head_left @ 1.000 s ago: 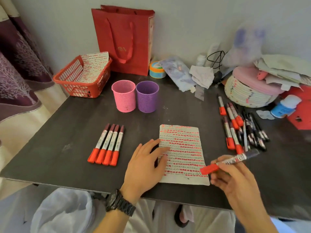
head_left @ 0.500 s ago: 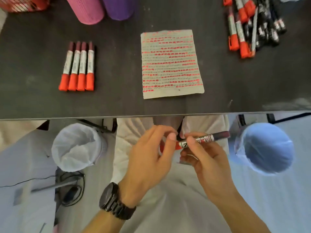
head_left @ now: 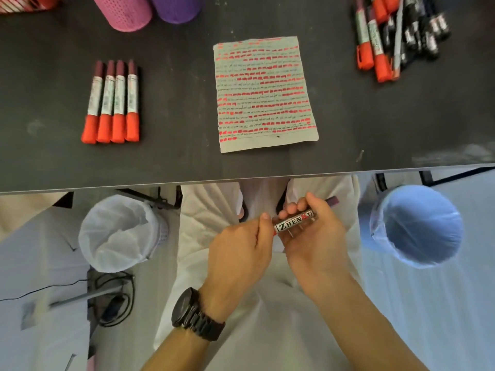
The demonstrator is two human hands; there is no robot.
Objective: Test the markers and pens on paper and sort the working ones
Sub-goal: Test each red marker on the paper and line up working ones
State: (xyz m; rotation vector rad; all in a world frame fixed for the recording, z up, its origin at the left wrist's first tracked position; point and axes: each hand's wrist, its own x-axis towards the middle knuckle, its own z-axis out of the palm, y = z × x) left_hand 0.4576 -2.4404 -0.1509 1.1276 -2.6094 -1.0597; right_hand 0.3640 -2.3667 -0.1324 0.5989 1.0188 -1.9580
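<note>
Barely shifted since half a second ago, marker [head_left: 294, 223] over lap below table [head_left: 187, 167] edge | right hand [head_left: 310, 231] clamped on barrel, left hand [head_left: 241, 245] pinching cap end | light, stiff, smooth; best gripped mid-barrel.

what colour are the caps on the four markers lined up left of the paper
Bright orange-red caps on the four markers, with dark maroon rear ends; clearest in the head view.

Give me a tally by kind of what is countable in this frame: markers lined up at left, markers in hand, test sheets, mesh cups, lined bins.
Markers in the left row: 4
Marker held by both hands: 1
Test sheet: 1
Mesh cups, pink and purple: 2
Lined bins, white and blue: 2
Total: 10
The pile at right overlaps too much to count.
</note>
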